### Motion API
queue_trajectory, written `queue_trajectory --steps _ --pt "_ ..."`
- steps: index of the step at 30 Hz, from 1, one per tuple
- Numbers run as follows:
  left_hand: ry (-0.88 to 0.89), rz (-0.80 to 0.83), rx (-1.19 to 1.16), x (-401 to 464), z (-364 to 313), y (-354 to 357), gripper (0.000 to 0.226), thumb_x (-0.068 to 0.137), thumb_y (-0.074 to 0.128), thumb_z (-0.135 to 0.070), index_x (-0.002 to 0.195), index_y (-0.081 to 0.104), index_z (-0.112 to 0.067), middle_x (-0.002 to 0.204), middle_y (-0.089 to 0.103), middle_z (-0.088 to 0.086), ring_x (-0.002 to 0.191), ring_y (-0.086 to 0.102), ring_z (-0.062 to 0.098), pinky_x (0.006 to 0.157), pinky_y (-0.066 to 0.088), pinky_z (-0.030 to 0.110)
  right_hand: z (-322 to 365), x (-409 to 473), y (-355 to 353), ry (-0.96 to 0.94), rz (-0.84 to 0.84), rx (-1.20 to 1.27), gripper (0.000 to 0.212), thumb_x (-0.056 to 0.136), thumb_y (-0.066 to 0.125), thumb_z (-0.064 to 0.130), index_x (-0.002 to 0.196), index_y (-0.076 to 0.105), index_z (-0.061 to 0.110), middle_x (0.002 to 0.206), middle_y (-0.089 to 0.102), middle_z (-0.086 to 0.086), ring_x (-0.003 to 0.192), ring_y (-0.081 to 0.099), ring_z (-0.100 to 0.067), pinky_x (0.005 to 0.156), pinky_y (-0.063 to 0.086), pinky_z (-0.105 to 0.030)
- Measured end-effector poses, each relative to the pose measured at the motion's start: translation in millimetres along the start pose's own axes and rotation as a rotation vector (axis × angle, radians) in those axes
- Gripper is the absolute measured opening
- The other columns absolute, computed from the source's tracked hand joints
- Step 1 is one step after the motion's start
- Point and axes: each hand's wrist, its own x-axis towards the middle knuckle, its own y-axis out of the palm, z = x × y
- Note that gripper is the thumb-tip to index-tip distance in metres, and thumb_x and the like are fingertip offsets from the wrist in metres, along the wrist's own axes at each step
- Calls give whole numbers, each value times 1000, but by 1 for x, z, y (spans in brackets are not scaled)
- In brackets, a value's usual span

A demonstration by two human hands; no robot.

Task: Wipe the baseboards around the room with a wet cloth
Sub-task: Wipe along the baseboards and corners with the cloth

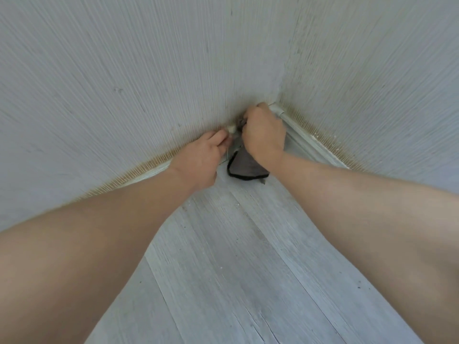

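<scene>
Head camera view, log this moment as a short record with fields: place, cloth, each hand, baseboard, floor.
place: corner where two textured grey walls meet
cloth: grey cloth with dark edging, hanging below the right hand
right hand: right hand grips the cloth against the corner
left hand: left hand pinches a small pale bit; what it is cannot be told
baseboard: pale baseboard, yellowish dirt along its top
floor: grey plank floor, specks

Cloth [246, 165] mostly hidden under right hand [264, 135].

Right hand [264, 135] on cloth [246, 165] in wall corner, left hand [198, 160] beside it, on baseboard [308, 142].
</scene>
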Motion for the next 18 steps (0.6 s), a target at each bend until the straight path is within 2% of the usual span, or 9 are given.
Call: queue_trajectory --steps 2,4,8,11,13,18 --pt "-16 -1 -12 -1 -2 0 80 88 53 -17 150 3 -11 152 11 -1 135 21 16 107 28 22 -15 18 -8 162 -6 23 24 95 41 3 111 59 1 118 56 -16 106 57 -36 76 43 -36" --pt "-15 4 -13 -1 -1 2 81 88 52 -17 150 1 -11 152 9 -2 136 20 15 107 27 21 -21 26 -10 202 -11 20 24 95 40 2 111 58 0 118 55 -17 106 57 -36 75 41 -35" --pt "1 -19 16 0 2 3 80 87 52 -19 150 4 -9 151 12 0 133 23 17 106 24 19 -2 7 3 57 -81 1 19 92 41 0 100 58 1 115 51 -15 90 57 -34 62 31 -33" --pt "-6 -11 14 -1 0 1 76 85 53 -19 149 14 -9 150 19 2 131 26 18 105 24 20 9 -10 11 -83 -56 38 18 91 44 4 102 58 5 116 50 -11 85 57 -34 62 34 -35" --pt "-6 -6 15 0 -1 0 76 85 54 -19 149 14 -9 150 19 2 131 26 18 106 25 21 5 -10 10 -125 -39 30 19 92 45 6 104 59 7 116 51 -9 88 56 -33 62 35 -34" --pt "-6 14 5 0 -1 -1 80 87 54 -19 150 4 -9 153 12 0 135 22 17 110 26 23 -18 19 -2 190 -55 83 25 94 38 1 108 58 2 116 50 -14 99 56 -33 71 34 -32"
